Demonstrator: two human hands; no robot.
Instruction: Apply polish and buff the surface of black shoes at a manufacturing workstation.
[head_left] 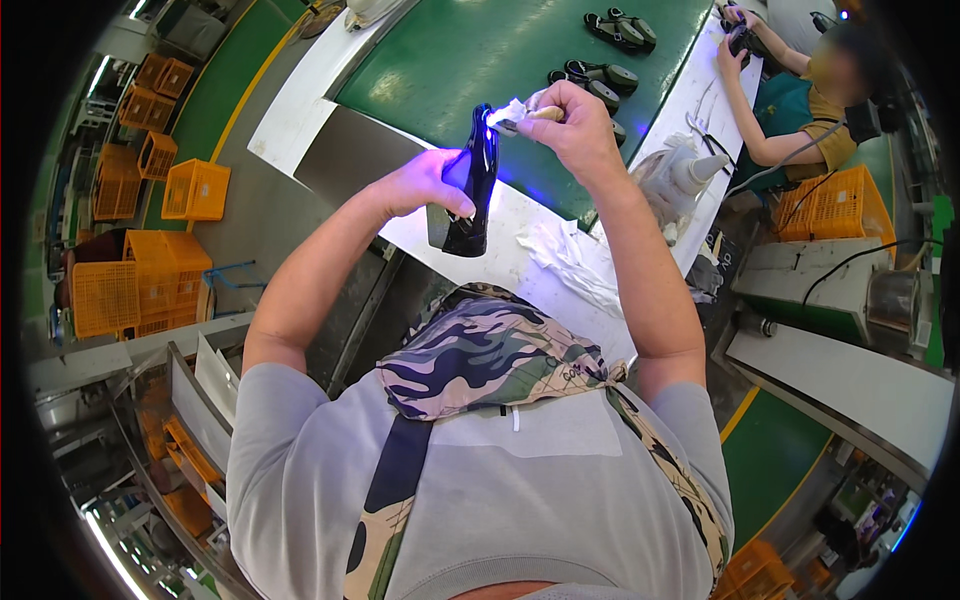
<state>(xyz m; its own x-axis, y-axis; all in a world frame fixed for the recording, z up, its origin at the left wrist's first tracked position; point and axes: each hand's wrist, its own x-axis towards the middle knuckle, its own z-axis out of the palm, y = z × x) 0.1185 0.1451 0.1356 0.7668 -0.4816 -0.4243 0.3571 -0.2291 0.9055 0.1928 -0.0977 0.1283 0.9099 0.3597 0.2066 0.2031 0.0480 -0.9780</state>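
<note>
Glossy black shoe sole [474,190] gripped in left hand [425,183], right hand [570,125] fingers pinching white cloth [508,113] against its tip

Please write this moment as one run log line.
left hand: holds black shoe sole | right hand: presses white cloth on sole tip

Green conveyor belt [480,50], stacked orange crates [135,275]

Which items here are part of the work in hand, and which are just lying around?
In use:
- left hand holding a glossy black sole piece
- right hand pressing a white cloth wad to its top end

Lying about:
- crumpled white rags on the bench
- sandals on the green conveyor belt
- orange crates
</note>
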